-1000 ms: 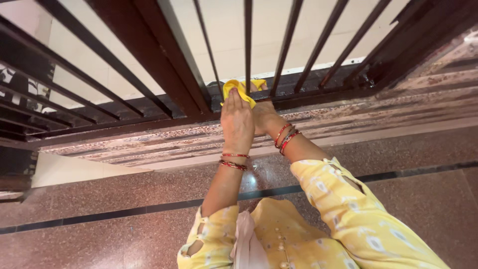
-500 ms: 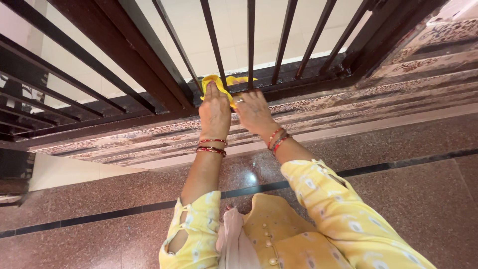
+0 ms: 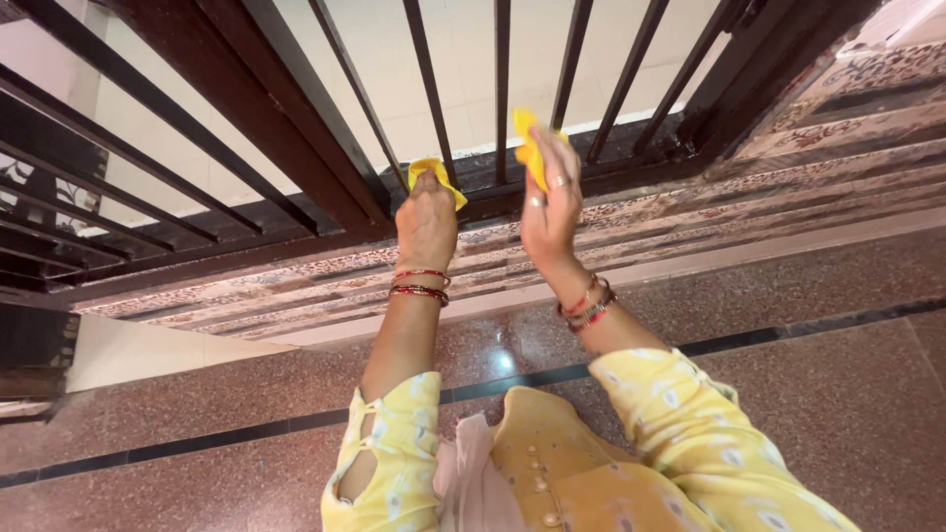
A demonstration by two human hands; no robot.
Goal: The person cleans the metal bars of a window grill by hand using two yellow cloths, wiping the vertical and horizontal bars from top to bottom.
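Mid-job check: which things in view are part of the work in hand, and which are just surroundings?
In hand:
- yellow cloth, pinched in both hands
- left hand
- right hand
- dark metal gate bars
- gate's bottom rail

Surroundings:
- patterned stone threshold
- speckled floor

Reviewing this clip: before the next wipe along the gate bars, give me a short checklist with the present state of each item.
1. Left hand grips one end of the yellow cloth: ok.
2. Right hand grips the other end: ok.
3. Cloth passes behind the vertical bar between the hands: cannot tell, the middle stretch is hidden.
4. Cloth sits low, near the bottom rail of the gate: ok.
5. Bangles on the left wrist are apart from the bars: ok.
6. Bottom rail free of dirt: cannot tell, too dark.
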